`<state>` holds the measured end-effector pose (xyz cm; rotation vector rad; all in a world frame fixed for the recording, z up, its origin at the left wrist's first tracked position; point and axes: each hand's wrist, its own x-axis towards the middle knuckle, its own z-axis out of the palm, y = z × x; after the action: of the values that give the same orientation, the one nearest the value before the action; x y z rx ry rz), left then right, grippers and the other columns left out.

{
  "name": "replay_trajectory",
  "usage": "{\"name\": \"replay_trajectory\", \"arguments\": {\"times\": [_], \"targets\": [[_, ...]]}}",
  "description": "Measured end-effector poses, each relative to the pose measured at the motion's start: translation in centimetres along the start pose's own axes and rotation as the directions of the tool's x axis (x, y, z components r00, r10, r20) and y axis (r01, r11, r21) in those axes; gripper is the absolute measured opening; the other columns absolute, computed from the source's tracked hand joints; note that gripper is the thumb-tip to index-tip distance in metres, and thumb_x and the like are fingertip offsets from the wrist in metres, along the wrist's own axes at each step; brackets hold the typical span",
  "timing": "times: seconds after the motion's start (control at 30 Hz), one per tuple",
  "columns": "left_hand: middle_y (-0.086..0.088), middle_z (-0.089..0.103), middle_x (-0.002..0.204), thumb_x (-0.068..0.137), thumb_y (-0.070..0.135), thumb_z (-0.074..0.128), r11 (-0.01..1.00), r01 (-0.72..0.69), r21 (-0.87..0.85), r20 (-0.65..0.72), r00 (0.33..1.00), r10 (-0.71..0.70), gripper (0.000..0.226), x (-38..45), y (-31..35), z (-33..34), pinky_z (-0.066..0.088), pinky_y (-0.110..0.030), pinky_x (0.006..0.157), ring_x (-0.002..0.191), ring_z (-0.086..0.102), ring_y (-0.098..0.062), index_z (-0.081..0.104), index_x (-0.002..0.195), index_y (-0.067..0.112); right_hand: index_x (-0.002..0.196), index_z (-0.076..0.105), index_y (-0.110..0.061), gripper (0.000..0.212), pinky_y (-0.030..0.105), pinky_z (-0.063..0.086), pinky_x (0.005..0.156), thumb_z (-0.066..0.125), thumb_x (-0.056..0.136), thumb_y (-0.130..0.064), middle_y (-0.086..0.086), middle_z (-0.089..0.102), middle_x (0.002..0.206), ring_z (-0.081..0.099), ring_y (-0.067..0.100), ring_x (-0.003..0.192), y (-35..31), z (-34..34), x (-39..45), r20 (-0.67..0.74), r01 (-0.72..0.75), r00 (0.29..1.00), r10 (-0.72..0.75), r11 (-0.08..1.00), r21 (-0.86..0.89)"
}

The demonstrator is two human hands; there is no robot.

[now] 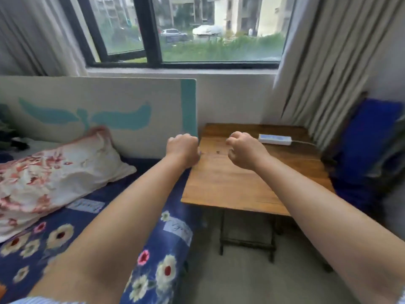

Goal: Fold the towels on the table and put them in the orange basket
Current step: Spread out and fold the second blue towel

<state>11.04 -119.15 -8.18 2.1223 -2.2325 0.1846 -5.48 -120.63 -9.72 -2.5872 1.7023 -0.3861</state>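
Both my arms stretch forward over a small wooden table (pixel 230 183). My left hand (pixel 183 148) is a closed fist at the table's left edge, holding nothing. My right hand (pixel 243 150) hovers above the tabletop with its fingers curled in, also holding nothing. No towel and no orange basket appear anywhere in view. The tabletop carries only a white power strip (pixel 275 139) near its far right corner.
A bed with a blue flowered sheet (pixel 92 233) and a floral pillow (pixel 54 176) lies on the left. A white and teal board (pixel 105 106) leans against the wall. A blue chair (pixel 368 145) and grey curtains (pixel 324 73) stand right of the table.
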Motion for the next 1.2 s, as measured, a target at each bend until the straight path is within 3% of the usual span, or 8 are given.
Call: {"name": "replay_trajectory", "arguments": {"times": [0.1,0.23,0.37,0.57,0.73,0.9,1.03,1.2], "targets": [[-0.013,0.058,0.117,0.090,0.024,0.042,0.992,-0.123,0.017,-0.004,0.992,0.123,0.030,3.8,8.4,0.4,0.042,-0.035,0.086,0.108,0.054,-0.033,0.060,0.107,0.008,0.114,0.055,-0.004,0.031,0.039,0.045,0.094,0.042,0.088,-0.015,0.012,0.045,0.131,0.044,0.031,0.119,8.3,-2.4,-2.1,0.055,-0.132,0.990,0.134,0.991,-0.031],[-0.013,0.057,0.116,0.090,0.018,0.041,0.961,-0.275,-0.028,-0.010,0.962,0.274,0.027,8.8,22.5,0.3,0.040,-0.034,0.081,0.107,0.054,-0.032,0.060,0.106,0.008,0.118,0.054,-0.006,0.033,0.040,0.043,0.097,0.042,0.089,-0.016,0.010,0.045,0.131,0.043,0.028,0.120,21.7,-5.8,-5.5,0.022,-0.297,0.954,0.299,0.952,-0.070],[-0.012,0.058,0.113,0.091,0.020,0.041,0.916,-0.400,-0.027,-0.024,0.917,0.399,0.027,12.3,31.8,0.3,0.038,-0.032,0.078,0.105,0.055,-0.031,0.062,0.105,0.010,0.123,0.051,-0.009,0.034,0.039,0.043,0.096,0.040,0.092,-0.016,0.008,0.043,0.135,0.041,0.025,0.122,30.7,-8.2,-8.5,0.006,-0.391,0.919,0.394,0.916,-0.089],[-0.012,0.059,0.112,0.089,0.020,0.041,0.851,-0.519,-0.079,-0.053,0.855,0.517,0.027,18.3,41.6,0.1,0.036,-0.031,0.077,0.104,0.055,-0.033,0.063,0.100,0.009,0.118,0.053,-0.005,0.032,0.042,0.046,0.092,0.038,0.091,-0.012,0.011,0.048,0.127,0.046,0.028,0.115,41.8,-10.3,-10.3,-0.019,-0.558,0.830,0.558,0.826,-0.081],[-0.011,0.059,0.108,0.091,0.017,0.042,0.803,-0.588,-0.096,-0.062,0.809,0.585,0.023,25.0,47.9,-0.2,0.030,-0.032,0.073,0.101,0.055,-0.031,0.063,0.096,0.009,0.114,0.056,-0.006,0.030,0.029,0.041,0.080,0.041,0.090,-0.013,0.010,0.051,0.124,0.049,0.028,0.112,49.6,-10.9,-8.8,-0.085,-0.648,0.762,0.642,0.758,-0.078],[-0.010,0.060,0.104,0.090,0.014,0.040,0.767,-0.635,-0.094,-0.052,0.773,0.633,0.021,32.4,53.7,0.0,0.034,-0.030,0.069,0.095,0.057,-0.030,0.060,0.085,0.011,0.116,0.057,-0.005,0.032,0.034,0.046,0.089,0.043,0.088,-0.012,0.013,0.053,0.124,0.050,0.029,0.113,56.3,-12.4,-6.3,-0.138,-0.718,0.692,0.708,0.695,-0.034],[-0.008,0.059,0.102,0.092,0.016,0.037,0.760,-0.637,-0.132,0.001,0.766,0.643,0.024,36.8,57.7,1.1,0.035,-0.030,0.065,0.088,0.056,-0.027,0.060,0.094,0.009,0.114,0.059,-0.005,0.030,0.030,0.043,0.083,0.045,0.089,-0.015,0.011,0.056,0.122,0.052,0.027,0.112,60.5,-12.4,-5.1,-0.177,-0.754,0.647,0.741,0.657,-0.005],[-0.007,0.055,0.093,0.091,0.015,0.035,0.766,-0.593,-0.249,0.062,0.779,0.624,0.025,41.8,62.9,3.7,0.037,-0.027,0.056,0.081,0.052,-0.022,0.056,0.078,0.009,0.106,0.062,-0.003,0.026,0.029,0.044,0.078,0.048,0.090,-0.018,0.013,0.061,0.112,0.056,0.027,0.102,66.8,-11.3,-2.6,-0.158,-0.770,0.624,0.765,0.637,0.042]]}}
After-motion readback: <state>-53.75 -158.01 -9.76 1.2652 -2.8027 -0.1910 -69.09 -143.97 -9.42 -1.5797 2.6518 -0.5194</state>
